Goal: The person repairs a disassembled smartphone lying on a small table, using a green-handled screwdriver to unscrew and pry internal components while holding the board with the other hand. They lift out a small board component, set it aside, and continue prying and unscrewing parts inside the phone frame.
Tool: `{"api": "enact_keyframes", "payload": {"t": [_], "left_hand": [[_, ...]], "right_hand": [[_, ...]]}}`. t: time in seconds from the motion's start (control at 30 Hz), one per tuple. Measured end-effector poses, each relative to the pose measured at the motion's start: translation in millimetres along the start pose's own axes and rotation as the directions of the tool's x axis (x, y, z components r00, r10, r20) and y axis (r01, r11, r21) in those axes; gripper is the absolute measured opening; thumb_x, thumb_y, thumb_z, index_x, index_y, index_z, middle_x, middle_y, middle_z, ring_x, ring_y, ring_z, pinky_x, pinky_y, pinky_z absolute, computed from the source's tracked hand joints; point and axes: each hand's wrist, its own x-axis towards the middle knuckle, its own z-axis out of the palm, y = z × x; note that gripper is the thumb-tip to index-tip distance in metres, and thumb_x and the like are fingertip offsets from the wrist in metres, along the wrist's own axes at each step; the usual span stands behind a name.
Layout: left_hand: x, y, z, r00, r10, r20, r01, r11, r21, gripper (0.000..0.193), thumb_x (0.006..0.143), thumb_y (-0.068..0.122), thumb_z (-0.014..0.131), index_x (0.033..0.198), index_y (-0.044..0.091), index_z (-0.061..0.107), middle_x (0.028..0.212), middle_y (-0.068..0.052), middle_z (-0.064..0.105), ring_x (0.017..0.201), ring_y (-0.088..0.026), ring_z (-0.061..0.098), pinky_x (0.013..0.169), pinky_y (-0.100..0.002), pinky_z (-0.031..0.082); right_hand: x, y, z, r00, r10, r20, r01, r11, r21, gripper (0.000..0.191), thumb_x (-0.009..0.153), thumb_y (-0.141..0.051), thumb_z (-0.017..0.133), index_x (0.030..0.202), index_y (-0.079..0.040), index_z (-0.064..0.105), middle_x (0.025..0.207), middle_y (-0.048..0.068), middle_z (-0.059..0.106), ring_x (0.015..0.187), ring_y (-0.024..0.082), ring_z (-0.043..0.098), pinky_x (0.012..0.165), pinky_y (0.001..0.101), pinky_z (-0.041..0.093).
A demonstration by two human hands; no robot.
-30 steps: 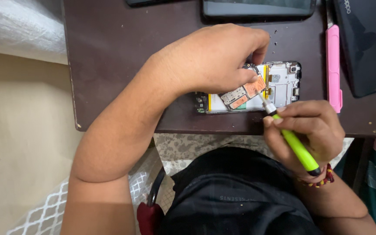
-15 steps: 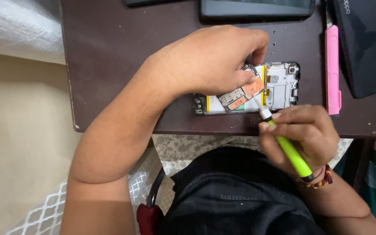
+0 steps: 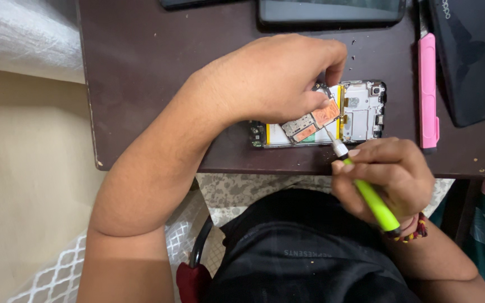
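Lower now, right hand (image 3: 385, 177) gripping green screwdriver (image 3: 366, 191); left hand (image 3: 276, 78) pinching opened phone (image 3: 332, 115) on dark brown table (image 3: 141, 67), beige floor (image 3: 23, 168) beside.

Two hands: left hand (image 3: 273, 78) at centre, right hand (image 3: 385, 174) at lower right. One opened phone (image 3: 360, 112) with back cover off, centre right. One green screwdriver (image 3: 369, 196), lower right. One pink tool (image 3: 428, 90), right of phone. One dark table (image 3: 141, 84). One dark phone (image 3: 332, 11) lying flat, top edge. One black device (image 3: 472, 56), upper right corner. One beaded bracelet (image 3: 413, 233) on right wrist.
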Motion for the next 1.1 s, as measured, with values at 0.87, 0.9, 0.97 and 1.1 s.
{"api": "enact_keyframes", "payload": {"t": [0.87, 0.9, 0.97, 1.1], "left_hand": [[4, -2, -9, 1.000, -0.015, 0.025, 0.018, 0.994, -0.107, 0.021, 0.087, 0.024, 0.078, 0.104, 0.012, 0.073, 0.099, -0.003, 0.075, 0.090, -0.020, 0.073, 0.077, -0.036, 0.056], [4, -1, -9, 1.000, -0.004, 0.002, 0.004, 0.993, -0.118, 0.023, 0.087, 0.023, 0.077, 0.106, 0.011, 0.072, 0.100, -0.003, 0.076, 0.090, -0.021, 0.073, 0.077, -0.036, 0.057], [3, 2, -7, 1.000, 0.007, -0.027, -0.008, 0.998, -0.064, 0.027, 0.088, 0.022, 0.077, 0.110, 0.010, 0.070, 0.101, -0.006, 0.074, 0.092, -0.025, 0.072, 0.079, -0.038, 0.056], [-8, 14, -4, 0.977, 0.110, -0.180, -0.086, 0.987, 0.134, 0.029, 0.089, 0.018, 0.078, 0.114, 0.008, 0.067, 0.104, -0.010, 0.070, 0.098, -0.033, 0.069, 0.082, -0.045, 0.054]], "right_hand": [[-8, 8, 2, 0.993, -0.062, -0.098, 0.066, 0.997, 0.037, 0.028, 0.086, 0.007, 0.083, 0.095, -0.005, 0.059, 0.097, 0.012, 0.063, 0.080, 0.020, 0.068, 0.070, 0.0292, 0.058], [-7, 8, 1, 0.995, -0.057, -0.085, 0.060, 0.998, 0.036, 0.029, 0.087, 0.007, 0.083, 0.096, -0.005, 0.059, 0.097, 0.011, 0.064, 0.081, 0.020, 0.068, 0.071, 0.0292, 0.058], [-6, 8, -3, 0.998, -0.041, -0.056, 0.043, 0.998, 0.038, 0.029, 0.088, 0.007, 0.083, 0.097, -0.005, 0.058, 0.099, 0.011, 0.064, 0.082, 0.020, 0.069, 0.072, 0.0291, 0.058], [-2, 8, -6, 0.997, -0.053, -0.049, 0.055, 0.998, 0.044, 0.029, 0.085, 0.007, 0.082, 0.096, -0.006, 0.058, 0.099, 0.011, 0.065, 0.085, 0.021, 0.068, 0.075, 0.0294, 0.057]]}}
